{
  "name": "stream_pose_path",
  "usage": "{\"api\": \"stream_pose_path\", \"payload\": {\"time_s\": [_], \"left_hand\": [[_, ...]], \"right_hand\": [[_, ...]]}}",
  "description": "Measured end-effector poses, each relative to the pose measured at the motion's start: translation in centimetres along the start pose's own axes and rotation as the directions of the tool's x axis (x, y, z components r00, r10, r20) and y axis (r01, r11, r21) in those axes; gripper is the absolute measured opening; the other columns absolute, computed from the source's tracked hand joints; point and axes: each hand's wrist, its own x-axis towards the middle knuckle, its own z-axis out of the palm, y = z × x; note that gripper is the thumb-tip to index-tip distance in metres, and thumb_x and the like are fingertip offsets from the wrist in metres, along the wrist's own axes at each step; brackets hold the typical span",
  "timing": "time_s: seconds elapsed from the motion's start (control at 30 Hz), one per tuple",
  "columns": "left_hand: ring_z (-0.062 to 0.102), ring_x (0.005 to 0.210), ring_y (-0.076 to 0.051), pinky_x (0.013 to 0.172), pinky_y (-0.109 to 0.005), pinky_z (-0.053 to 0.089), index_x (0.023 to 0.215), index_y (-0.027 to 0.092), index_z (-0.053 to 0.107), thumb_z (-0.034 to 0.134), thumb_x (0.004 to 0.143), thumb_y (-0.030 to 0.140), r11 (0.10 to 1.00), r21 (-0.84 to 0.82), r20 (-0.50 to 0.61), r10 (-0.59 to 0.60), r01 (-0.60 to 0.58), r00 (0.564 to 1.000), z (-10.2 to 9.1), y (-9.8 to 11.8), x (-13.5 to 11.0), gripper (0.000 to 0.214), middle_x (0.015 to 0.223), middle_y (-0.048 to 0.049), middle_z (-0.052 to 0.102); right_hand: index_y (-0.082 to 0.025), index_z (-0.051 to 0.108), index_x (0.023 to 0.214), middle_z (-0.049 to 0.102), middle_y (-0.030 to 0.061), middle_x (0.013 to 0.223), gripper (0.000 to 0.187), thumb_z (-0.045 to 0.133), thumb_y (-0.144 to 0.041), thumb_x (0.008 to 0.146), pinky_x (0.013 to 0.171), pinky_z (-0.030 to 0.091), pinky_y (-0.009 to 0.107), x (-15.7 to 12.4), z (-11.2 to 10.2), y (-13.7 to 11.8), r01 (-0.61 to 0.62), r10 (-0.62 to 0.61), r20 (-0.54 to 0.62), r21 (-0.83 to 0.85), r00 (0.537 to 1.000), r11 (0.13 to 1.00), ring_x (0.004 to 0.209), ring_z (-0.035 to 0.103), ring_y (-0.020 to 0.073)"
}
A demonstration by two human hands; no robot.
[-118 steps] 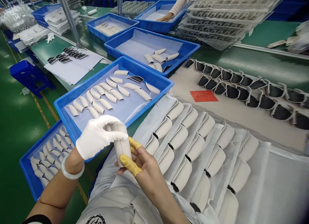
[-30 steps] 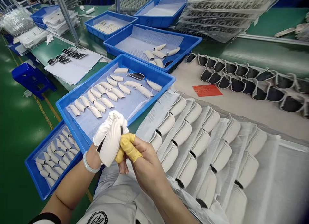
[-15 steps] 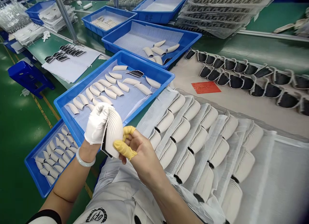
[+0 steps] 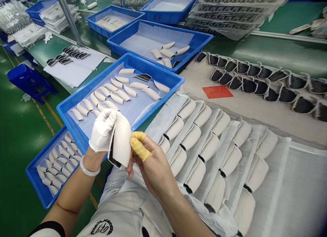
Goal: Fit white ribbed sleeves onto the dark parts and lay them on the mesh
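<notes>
In my left hand (image 4: 101,131), gloved in white, is a curved, ribbed cream shell (image 4: 122,139) with a black lining, its fingers closed round the upper left edge. My right hand (image 4: 144,151) wears yellow finger cots on thumb and forefinger and pinches the right edge of the same shell. Behind them, a blue tray (image 4: 61,109) lined with white sheet holds several smaller ribbed cream pieces (image 4: 117,99) and a dark-faced one (image 4: 142,77). To the right, rows of similar cream shells (image 4: 190,137) lie between strips of white sheet.
A second blue tray (image 4: 204,42) stands beyond, and a lower one (image 4: 32,177) sits at left with small pieces. Black-lined shells (image 4: 249,85) line the right back near a red card (image 4: 217,92). A metal post (image 4: 69,20) rises at left; a blue stool (image 4: 29,82) is on the floor.
The right thumb and forefinger have slid from the shell's front face to its right edge. The shell has turned slightly, showing more of its black lower opening.
</notes>
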Motion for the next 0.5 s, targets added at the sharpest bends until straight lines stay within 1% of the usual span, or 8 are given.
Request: {"api": "stream_pose_path", "payload": {"time_s": [0.07, 0.13, 0.2, 0.27, 0.33, 0.37, 0.43, 0.5], "left_hand": [[0.057, 0.061, -0.011, 0.057, -0.022, 0.047, 0.070, 0.018, 0.061, 0.072, 0.071, 0.040, 0.993, 0.073, 0.004, 0.096, -0.096, 0.995, -0.4, 0.6, 0.1, 0.024, 0.066, 0.0014, 0.061], [0.059, 0.065, -0.012, 0.062, -0.023, 0.048, 0.070, 0.018, 0.065, 0.072, 0.071, 0.030, 0.952, 0.223, 0.037, 0.206, -0.209, 0.978, -0.7, 1.4, 0.0, 0.015, 0.068, 0.0007, 0.064], [0.061, 0.070, -0.014, 0.068, -0.025, 0.049, 0.070, 0.018, 0.067, 0.071, 0.073, 0.024, 0.868, 0.387, 0.114, 0.289, -0.310, 0.951, -0.8, 2.3, -0.1, 0.007, 0.072, 0.0000, 0.067], [0.060, 0.069, -0.014, 0.068, -0.026, 0.049, 0.071, 0.020, 0.069, 0.069, 0.074, 0.023, 0.770, 0.507, 0.191, 0.337, -0.387, 0.922, -0.7, 3.0, -0.2, 0.005, 0.072, 0.0004, 0.067], [0.059, 0.066, -0.014, 0.067, -0.026, 0.049, 0.070, 0.021, 0.069, 0.069, 0.075, 0.026, 0.692, 0.578, 0.227, 0.373, -0.433, 0.900, -0.5, 3.3, -0.3, 0.007, 0.070, 0.0012, 0.067], [0.059, 0.066, -0.014, 0.067, -0.026, 0.049, 0.069, 0.021, 0.069, 0.069, 0.075, 0.027, 0.677, 0.592, 0.223, 0.384, -0.438, 0.896, -0.4, 3.4, -0.4, 0.008, 0.069, 0.0013, 0.067], [0.060, 0.068, -0.015, 0.069, -0.028, 0.050, 0.071, 0.021, 0.069, 0.068, 0.076, 0.028, 0.722, 0.556, 0.186, 0.375, -0.413, 0.908, -0.4, 3.4, -0.5, 0.009, 0.071, 0.0004, 0.068], [0.063, 0.076, -0.018, 0.073, -0.029, 0.051, 0.079, 0.020, 0.071, 0.069, 0.075, 0.029, 0.831, 0.449, 0.178, 0.277, -0.328, 0.944, -0.6, 3.3, -0.6, 0.010, 0.080, -0.0020, 0.069]], "right_hand": [[-0.019, 0.056, 0.101, 0.056, -0.0052, 0.050, 0.032, 0.055, -0.047, 0.087, 0.046, 0.048, 0.025, 0.0, -0.4, 0.2, 0.043, -0.047, -0.051, -0.079, 0.998, 0.996, 0.041, 0.054, 0.0121], [-0.020, 0.054, 0.112, 0.061, -0.0025, 0.060, 0.041, 0.054, -0.051, 0.086, 0.055, 0.052, 0.029, 0.0, -0.8, 0.5, 0.073, -0.086, -0.079, -0.161, 0.993, 0.984, 0.047, 0.058, 0.0129], [-0.020, 0.054, 0.117, 0.066, 0.0016, 0.077, 0.048, 0.058, -0.054, 0.082, 0.062, 0.053, 0.032, 0.0, -1.1, 0.7, 0.072, -0.083, -0.047, -0.198, 0.995, 0.978, 0.055, 0.061, 0.0137], [-0.021, 0.056, 0.116, 0.066, 0.0035, 0.088, 0.051, 0.065, -0.053, 0.077, 0.069, 0.054, 0.034, 0.0, -1.1, 0.7, 0.065, -0.064, 0.013, -0.200, 0.998, 0.978, 0.064, 0.062, 0.0150], [-0.021, 0.058, 0.113, 0.066, 0.0032, 0.089, 0.051, 0.071, -0.049, 0.073, 0.072, 0.054, 0.034, 0.0, -0.9, 0.6, 0.051, -0.041, 0.064, -0.174, 0.997, 0.983, 0.071, 0.062, 0.0165], [-0.021, 0.059, 0.112, 0.066, 0.0032, 0.089, 0.051, 0.073, -0.047, 0.071, 0.072, 0.054, 0.034, 0.0, -0.9, 0.5, 0.038, -0.026, 0.078, -0.148, 0.997, 0.988, 0.073, 0.062, 0.0169], [-0.020, 0.060, 0.112, 0.066, 0.0035, 0.092, 0.049, 0.074, -0.044, 0.071, 0.067, 0.055, 0.032, 0.0, -0.9, 0.4, -0.003, 0.011, 0.097, -0.086, 0.995, 0.996, 0.071, 0.062, 0.0161], [-0.019, 0.059, 0.112, 0.065, 0.0031, 0.090, 0.049, 0.074, -0.043, 0.072, 0.063, 0.054, 0.030, 0.0, -1.1, 0.4, -0.023, 0.026, 0.100, -0.035, 0.995, 0.999, 0.064, 0.062, 0.0140]]}}
